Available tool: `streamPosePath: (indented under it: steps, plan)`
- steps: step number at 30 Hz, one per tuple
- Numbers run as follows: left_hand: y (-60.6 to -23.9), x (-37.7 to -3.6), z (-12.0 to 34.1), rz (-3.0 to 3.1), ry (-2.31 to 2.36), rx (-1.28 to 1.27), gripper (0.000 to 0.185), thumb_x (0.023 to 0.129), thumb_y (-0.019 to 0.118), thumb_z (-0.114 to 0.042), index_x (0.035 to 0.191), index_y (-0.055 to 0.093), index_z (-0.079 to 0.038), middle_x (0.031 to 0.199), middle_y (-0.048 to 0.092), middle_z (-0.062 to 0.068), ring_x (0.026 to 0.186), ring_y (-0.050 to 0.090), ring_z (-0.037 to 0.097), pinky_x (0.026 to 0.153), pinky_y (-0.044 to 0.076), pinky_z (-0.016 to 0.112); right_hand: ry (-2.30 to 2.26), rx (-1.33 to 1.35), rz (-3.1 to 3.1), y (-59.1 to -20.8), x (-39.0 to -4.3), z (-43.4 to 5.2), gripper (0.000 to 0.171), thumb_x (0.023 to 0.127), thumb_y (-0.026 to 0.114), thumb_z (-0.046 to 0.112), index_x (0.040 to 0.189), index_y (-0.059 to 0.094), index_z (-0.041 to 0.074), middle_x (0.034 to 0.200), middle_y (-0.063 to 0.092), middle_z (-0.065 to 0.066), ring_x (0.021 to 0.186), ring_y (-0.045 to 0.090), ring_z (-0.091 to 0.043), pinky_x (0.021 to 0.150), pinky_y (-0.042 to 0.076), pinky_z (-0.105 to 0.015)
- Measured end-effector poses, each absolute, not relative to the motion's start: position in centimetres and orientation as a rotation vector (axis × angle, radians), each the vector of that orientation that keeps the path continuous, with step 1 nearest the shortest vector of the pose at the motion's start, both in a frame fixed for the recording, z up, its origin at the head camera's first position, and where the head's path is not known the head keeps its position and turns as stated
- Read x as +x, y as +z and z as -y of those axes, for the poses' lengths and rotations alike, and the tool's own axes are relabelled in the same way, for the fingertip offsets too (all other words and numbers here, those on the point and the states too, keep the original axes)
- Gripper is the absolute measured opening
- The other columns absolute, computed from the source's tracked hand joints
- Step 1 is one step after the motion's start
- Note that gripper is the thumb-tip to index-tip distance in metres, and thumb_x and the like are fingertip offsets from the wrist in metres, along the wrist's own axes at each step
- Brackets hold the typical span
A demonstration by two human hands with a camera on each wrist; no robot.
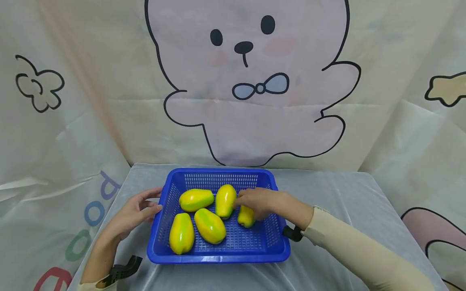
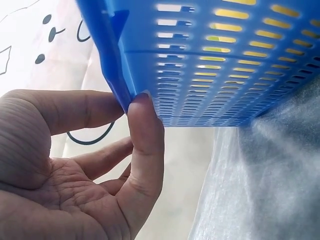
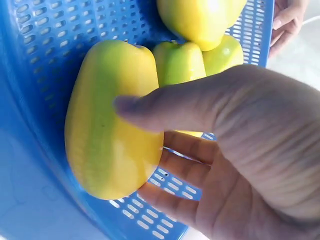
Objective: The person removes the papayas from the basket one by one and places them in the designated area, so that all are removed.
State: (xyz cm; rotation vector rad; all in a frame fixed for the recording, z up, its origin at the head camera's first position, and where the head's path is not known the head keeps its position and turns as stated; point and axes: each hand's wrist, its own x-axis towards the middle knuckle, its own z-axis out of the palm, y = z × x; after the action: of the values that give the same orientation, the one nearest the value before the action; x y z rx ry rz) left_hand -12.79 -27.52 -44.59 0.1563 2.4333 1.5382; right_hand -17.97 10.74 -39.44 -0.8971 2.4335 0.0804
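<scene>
A blue plastic basket (image 1: 218, 258) with slotted walls stands on the table and holds several yellow-green papayas. My left hand (image 1: 138, 210) is at its left side; in the left wrist view the thumb and forefinger pinch the basket's rim (image 2: 112, 65). Inside the right part of the basket, my right hand (image 1: 258, 202) grips a papaya (image 3: 110, 125), thumb across its top and the other fingers against its side. Part of this papaya is hidden by the hand in the head view. Left of it lie an upright-lying papaya (image 1: 225, 200) and a sideways one (image 1: 196, 200).
Nearer the front of the basket are two more papayas, one at the left (image 1: 182, 234) and one in the middle (image 1: 210, 226). A grey cloth covers the table (image 1: 327, 210). Behind it hangs a curtain (image 1: 247, 129) printed with a cartoon bear.
</scene>
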Motion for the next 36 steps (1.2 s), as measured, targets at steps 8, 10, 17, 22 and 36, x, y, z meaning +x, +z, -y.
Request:
streamPosePath:
  steps: [8,10,17,22,36]
  plan:
    - [-44.65,-12.96,27.36,-2.436,1.538,0.137,0.073,0.101,0.07,-0.022,0.162,0.036,0.001,0.156,0.049,0.03,0.109,0.069,0.026,0.08,0.066,0.035,0.143,-0.942,-2.5,-39.44,-18.05,-10.2,0.041,0.098,0.076,0.027,0.138,0.067,0.022,0.12,0.069,-0.002,0.096,0.06,-0.016,0.104,0.056,-0.039]
    - [-44.62,-12.98,27.31,-2.437,1.537,0.135,0.073,0.101,0.071,-0.023,0.162,0.036,0.0,0.156,0.049,0.03,0.11,0.07,0.026,0.08,0.066,0.035,0.158,-0.935,-2.503,-39.66,-18.03,-10.16,0.038,0.101,0.072,0.033,0.136,0.067,0.02,0.119,0.07,-0.003,0.096,0.06,-0.016,0.104,0.057,-0.039]
    - [-44.44,-12.91,27.43,-2.444,1.519,0.129,0.074,0.1,0.072,-0.022,0.161,0.036,0.001,0.156,0.049,0.03,0.109,0.069,0.027,0.08,0.066,0.035,0.133,-0.838,-2.484,-40.05,-17.89,-10.54,0.047,0.095,0.078,0.037,0.139,0.065,0.027,0.121,0.067,0.0,0.099,0.059,-0.016,0.104,0.055,-0.041]
    - [-44.29,-12.82,27.55,-2.447,1.509,0.13,0.076,0.099,0.072,-0.022,0.161,0.036,0.001,0.156,0.048,0.03,0.109,0.069,0.026,0.08,0.066,0.035,0.143,-0.847,-2.467,-40.08,-17.75,-10.57,0.058,0.09,0.085,0.027,0.144,0.063,0.03,0.13,0.068,0.0,0.111,0.063,-0.017,0.114,0.053,-0.044]
    - [-44.43,-12.93,27.48,-2.444,1.516,0.128,0.075,0.099,0.073,-0.023,0.162,0.037,-0.001,0.157,0.049,0.029,0.109,0.069,0.025,0.083,0.066,0.036,0.098,-0.798,-2.467,-39.73,-17.53,-10.37,0.052,0.087,0.087,0.025,0.134,0.065,0.027,0.116,0.063,0.0,0.093,0.057,-0.016,0.103,0.057,-0.039]
